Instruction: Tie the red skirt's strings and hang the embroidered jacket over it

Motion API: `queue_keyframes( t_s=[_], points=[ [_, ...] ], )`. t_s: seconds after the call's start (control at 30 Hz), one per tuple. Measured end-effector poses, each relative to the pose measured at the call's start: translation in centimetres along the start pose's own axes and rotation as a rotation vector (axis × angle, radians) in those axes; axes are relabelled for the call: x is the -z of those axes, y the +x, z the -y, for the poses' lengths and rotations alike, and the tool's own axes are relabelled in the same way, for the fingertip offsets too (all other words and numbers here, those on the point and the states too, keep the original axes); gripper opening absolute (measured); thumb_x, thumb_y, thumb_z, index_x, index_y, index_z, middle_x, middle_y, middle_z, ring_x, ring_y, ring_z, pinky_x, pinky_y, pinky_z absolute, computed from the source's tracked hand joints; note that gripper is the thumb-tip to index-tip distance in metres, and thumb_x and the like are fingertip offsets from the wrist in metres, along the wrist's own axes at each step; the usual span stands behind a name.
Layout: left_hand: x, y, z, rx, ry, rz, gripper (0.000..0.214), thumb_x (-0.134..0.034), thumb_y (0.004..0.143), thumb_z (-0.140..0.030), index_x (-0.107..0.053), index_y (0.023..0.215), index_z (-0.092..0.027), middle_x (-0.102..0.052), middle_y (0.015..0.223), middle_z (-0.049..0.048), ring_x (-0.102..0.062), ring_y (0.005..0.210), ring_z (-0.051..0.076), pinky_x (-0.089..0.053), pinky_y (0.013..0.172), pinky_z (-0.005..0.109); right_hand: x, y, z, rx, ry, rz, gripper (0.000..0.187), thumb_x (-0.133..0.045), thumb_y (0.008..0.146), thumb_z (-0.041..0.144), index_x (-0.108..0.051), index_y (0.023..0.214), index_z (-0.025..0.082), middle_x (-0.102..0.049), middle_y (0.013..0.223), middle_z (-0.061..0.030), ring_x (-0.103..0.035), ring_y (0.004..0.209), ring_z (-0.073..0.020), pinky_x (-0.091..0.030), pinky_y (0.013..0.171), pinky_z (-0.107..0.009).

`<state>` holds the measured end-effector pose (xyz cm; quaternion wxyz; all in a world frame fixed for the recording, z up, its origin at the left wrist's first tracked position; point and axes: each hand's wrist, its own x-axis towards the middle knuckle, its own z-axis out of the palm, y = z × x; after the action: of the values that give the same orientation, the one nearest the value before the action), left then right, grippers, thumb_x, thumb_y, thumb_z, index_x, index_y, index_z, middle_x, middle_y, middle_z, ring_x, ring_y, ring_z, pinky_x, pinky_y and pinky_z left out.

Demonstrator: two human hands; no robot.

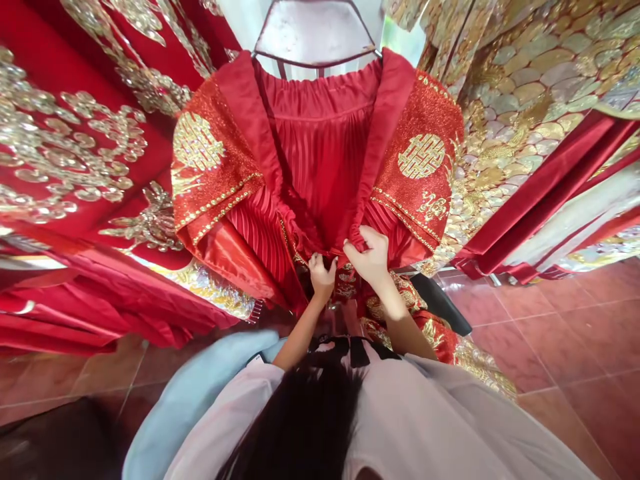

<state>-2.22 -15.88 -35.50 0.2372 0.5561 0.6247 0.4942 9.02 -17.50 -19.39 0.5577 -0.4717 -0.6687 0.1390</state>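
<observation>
In front of me a red pleated skirt [320, 153] with an elastic waistband hangs from a hanger [315, 65], its two upper corners held by the hanger's ends. Glittering red panels with gold round emblems fold outward on both sides. My left hand [323, 275] is closed on the gathered waistband at its lower front edge. Close beside it, my right hand [369, 257] pinches the same waistband [354, 230] a little higher and to the right. The fingertips of both hands are partly hidden in the cloth.
Red garments with crystal beading [65, 140] hang at the left. Gold sequined garments [520, 127] and red velvet cloth [540, 193] hang at the right. Red and gold embroidered fabric [440, 340] lies low by my right arm, over the tiled floor [565, 327]. A light blue rounded object [175, 400] is at my left.
</observation>
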Motion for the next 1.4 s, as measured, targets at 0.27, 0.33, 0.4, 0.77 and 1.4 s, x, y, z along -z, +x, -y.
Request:
queue_keyframes(
  t_s=[0.27,0.33,0.4,0.77,1.4],
  points=[
    [0.4,-3.4,2.6,0.032,-0.045,0.053,0.010,-0.042,0.084,-0.017,-0.050,0.090,-0.020,-0.061,0.086,0.0093,-0.059,0.083,0.023,-0.045,0.080,0.035,-0.6,-5.7,-2.4,0.039,-0.185,-0.360,0.025,-0.048,0.083,0.030,-0.040,0.061,0.022,-0.048,0.059,-0.0028,-0.047,0.059,-0.0170,-0.039,0.059,-0.031],
    [0.7,-4.5,3.2,0.070,-0.047,0.034,0.009,-0.044,0.084,-0.018,-0.049,0.090,-0.020,-0.060,0.080,0.0084,-0.059,0.075,0.022,-0.046,0.074,0.034,-2.0,-8.1,-3.7,-0.019,-0.193,-0.243,0.030,-0.047,0.084,0.031,-0.037,0.057,0.022,-0.042,0.051,-0.0007,-0.042,0.050,-0.0153,-0.036,0.053,-0.030],
    [0.8,-5.4,3.5,0.102,-0.056,0.026,0.004,-0.046,0.084,-0.021,-0.048,0.088,-0.020,-0.059,0.072,0.0063,-0.056,0.064,0.020,-0.045,0.065,0.032,-3.6,-10.1,-4.8,-0.110,-0.184,-0.010,0.028,-0.047,0.085,0.032,-0.044,0.060,0.021,-0.049,0.054,-0.0017,-0.045,0.050,-0.0148,-0.038,0.053,-0.029],
    [0.2,-7.0,3.0,0.078,-0.087,0.058,0.010,-0.043,0.085,-0.017,-0.053,0.082,-0.016,-0.062,0.075,0.0046,-0.059,0.067,0.015,-0.046,0.064,0.025,-6.5,-11.4,-6.0,-0.475,-0.127,0.357,0.019,-0.052,0.082,0.028,-0.061,0.069,0.016,-0.064,0.075,-0.0062,-0.055,0.069,-0.0149,-0.038,0.069,-0.025],
    [0.8,-8.1,3.5,-0.059,0.163,0.048,0.017,-0.047,0.087,-0.019,-0.062,0.082,-0.014,-0.056,0.068,0.0048,-0.053,0.060,0.016,-0.038,0.058,0.025,-4.1,-6.8,-2.8,-0.973,0.828,0.217,0.022,-0.064,0.058,0.036,-0.059,0.056,0.014,-0.032,0.040,0.0081,-0.021,0.037,-0.0016,-0.014,0.039,-0.020]
  ],
)
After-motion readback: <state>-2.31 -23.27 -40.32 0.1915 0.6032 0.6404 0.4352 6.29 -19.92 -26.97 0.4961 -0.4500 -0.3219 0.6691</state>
